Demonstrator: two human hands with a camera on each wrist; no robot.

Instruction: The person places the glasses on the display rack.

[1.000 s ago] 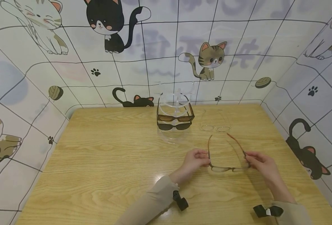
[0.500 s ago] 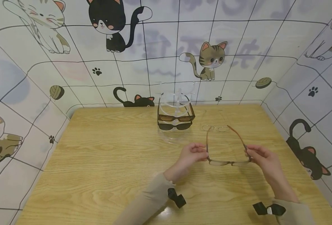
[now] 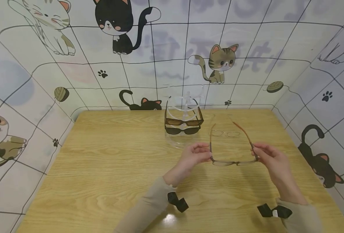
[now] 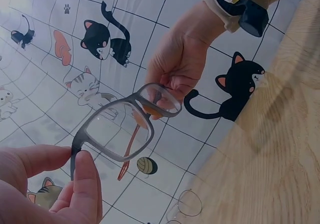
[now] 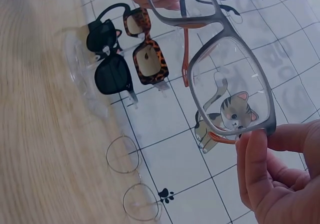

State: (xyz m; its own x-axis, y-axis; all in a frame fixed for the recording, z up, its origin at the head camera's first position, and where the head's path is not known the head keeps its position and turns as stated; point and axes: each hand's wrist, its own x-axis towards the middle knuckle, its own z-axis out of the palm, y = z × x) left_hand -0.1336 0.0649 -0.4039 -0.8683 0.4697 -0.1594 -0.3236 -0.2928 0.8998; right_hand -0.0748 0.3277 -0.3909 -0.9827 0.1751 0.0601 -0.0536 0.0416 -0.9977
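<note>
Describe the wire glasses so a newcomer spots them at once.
Toward the back of the wooden table, a clear rack holds two pairs of sunglasses. Just right of it in the head view, behind the grey glasses held between left hand and right hand, lie the wire glasses. Their thin round rims set them apart from the thick frames of the other three pairs.
</note>
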